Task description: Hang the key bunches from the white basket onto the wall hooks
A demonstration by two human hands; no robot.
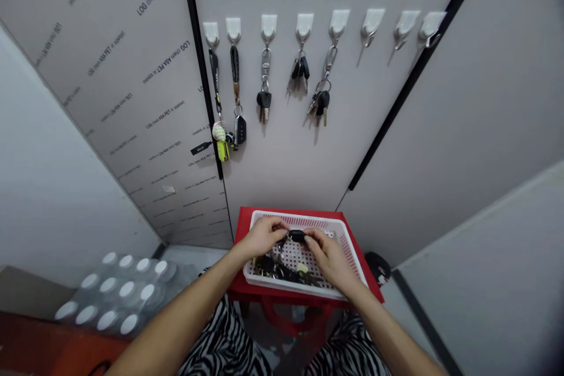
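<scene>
Each grip, left hand point(264, 236) and right hand point(329, 255), pinches a black fob point(297, 236), details indistinct.

Small black key fob point(296, 236), oblong, roughly level; held over a white basket point(291, 288)

Slanted print: "LOG chem ASA PET in", repeated in dark letters across the tall, flat grey panel point(145, 79) at left
Pale lettering: on the small, flat black tag point(201, 148) before that panel, too small to read

Grey panels point(282, 179), black strips point(390, 120), lettered panel point(145, 85), pale wall point(57, 158), red stool point(242, 224)
</scene>
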